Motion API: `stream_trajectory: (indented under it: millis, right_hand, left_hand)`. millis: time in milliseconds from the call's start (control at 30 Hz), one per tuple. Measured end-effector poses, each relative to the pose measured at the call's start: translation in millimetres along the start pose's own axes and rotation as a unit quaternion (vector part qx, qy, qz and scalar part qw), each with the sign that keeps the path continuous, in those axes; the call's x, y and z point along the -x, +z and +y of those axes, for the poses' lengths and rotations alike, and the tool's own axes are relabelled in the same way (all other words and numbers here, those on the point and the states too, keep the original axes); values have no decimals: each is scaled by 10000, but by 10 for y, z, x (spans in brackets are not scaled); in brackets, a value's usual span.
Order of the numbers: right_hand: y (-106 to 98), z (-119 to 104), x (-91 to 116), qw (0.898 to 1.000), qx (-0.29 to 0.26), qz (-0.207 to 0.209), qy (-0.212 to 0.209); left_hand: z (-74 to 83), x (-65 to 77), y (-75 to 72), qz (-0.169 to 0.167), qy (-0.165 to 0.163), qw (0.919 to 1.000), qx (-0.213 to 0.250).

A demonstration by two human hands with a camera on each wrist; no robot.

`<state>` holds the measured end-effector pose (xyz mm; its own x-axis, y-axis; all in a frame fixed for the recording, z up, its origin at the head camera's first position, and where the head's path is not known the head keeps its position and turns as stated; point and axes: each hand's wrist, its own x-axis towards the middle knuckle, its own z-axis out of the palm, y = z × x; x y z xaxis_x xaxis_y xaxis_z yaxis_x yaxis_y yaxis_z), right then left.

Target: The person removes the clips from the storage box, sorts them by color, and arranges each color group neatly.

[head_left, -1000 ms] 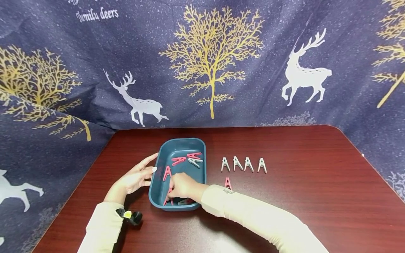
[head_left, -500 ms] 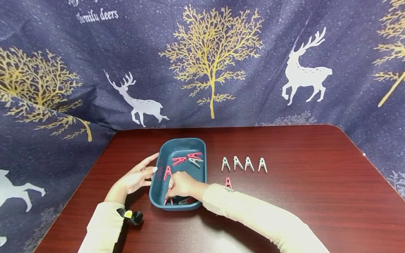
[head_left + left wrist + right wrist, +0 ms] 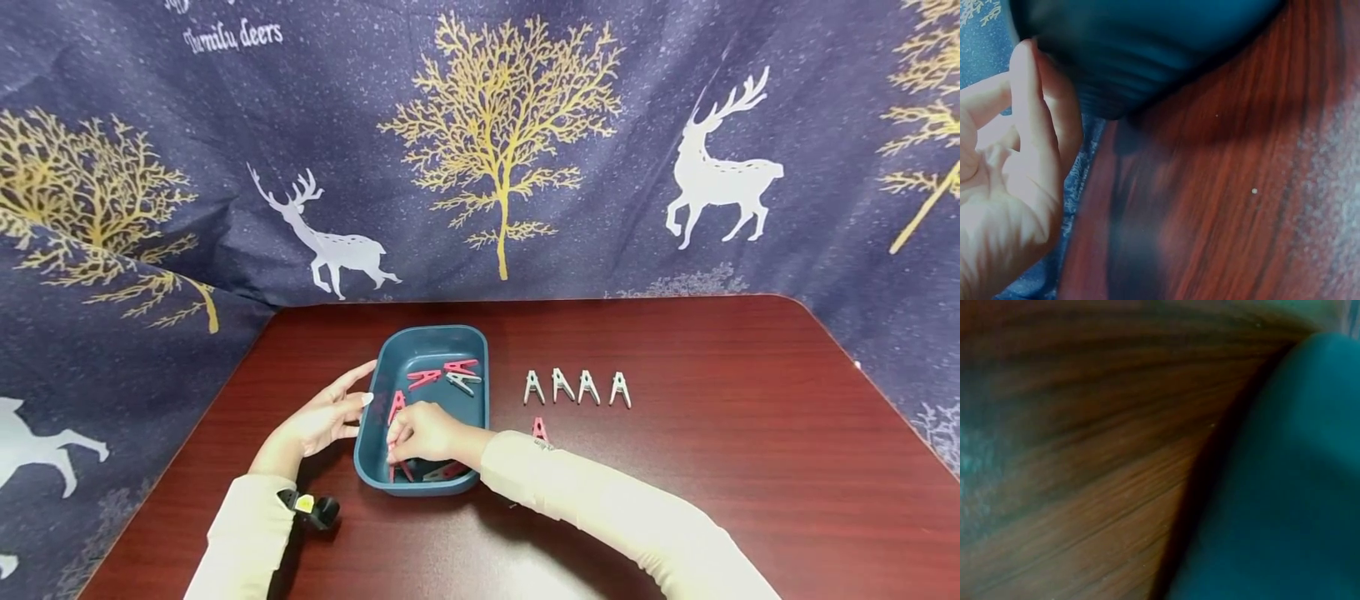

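Note:
A blue plastic bin (image 3: 420, 337) stands on the left half of the table. My left hand (image 3: 321, 427) rests against its left wall, fingers extended; the left wrist view shows the fingertips (image 3: 1024, 56) touching the bin's side. Inside the bin, my right hand (image 3: 429, 433) pinches a pink clothespin (image 3: 401, 472) near the front left corner, partly covered by the fingers. Another pink clothespin (image 3: 397, 404) lies just behind that hand. Farther back are two more pink clothespins (image 3: 424, 378) and a white clothespin (image 3: 462, 382). In the right wrist view only the bin's outer wall (image 3: 1285, 487) and tabletop show.
Several white clothespins (image 3: 588, 387) stand in a row on the table (image 3: 712, 417), right of the bin. A pink clothespin (image 3: 539, 428) lies in front of them, close to my right sleeve. At the bin's front, partly hidden clothespins (image 3: 446, 472) lie. A patterned cloth hangs behind.
My right hand has shifted slightly back and left within the bin, and the pink clothespin in its fingers has turned a little. My left hand stays at the bin's wall.

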<state>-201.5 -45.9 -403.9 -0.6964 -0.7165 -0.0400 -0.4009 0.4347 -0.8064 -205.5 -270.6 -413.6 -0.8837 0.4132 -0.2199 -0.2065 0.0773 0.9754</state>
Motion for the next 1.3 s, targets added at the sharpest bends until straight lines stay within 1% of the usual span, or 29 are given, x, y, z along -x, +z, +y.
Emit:
stream_trajectory:
  millis: [267,533,700,833,933,1067,1167,1300]
  right_hand:
    - [-38,-26,17,9981,-554,261,-45]
    - [-68,-67,84,9935,-989,462,-314]
    - [-143,-98,141,9923,-1027,600,-357]
    - [-214,-116,188,9905,-1030,813,-416]
    - [-263,-141,239,9883,-1083,944,-515]
    - [-341,-168,323,9853,-1279,1003,-534]
    - [-418,-178,384,9844,-1312,1060,-492]
    - [-520,-175,455,9834,-1309,1125,-555]
  left_hand:
    - [26,14,10,-19,-49,9999,-163]
    - [35,37,21,-40,-56,9997,-239]
    - [59,37,49,50,-117,9996,-239]
    - [58,36,51,72,-136,9996,-238]
    - [35,36,32,24,-140,9996,-229]
    - [12,27,17,-67,-114,9997,-218]
    - [9,13,16,-97,-57,9997,-232]
    - [20,11,29,-19,-63,9997,-232]
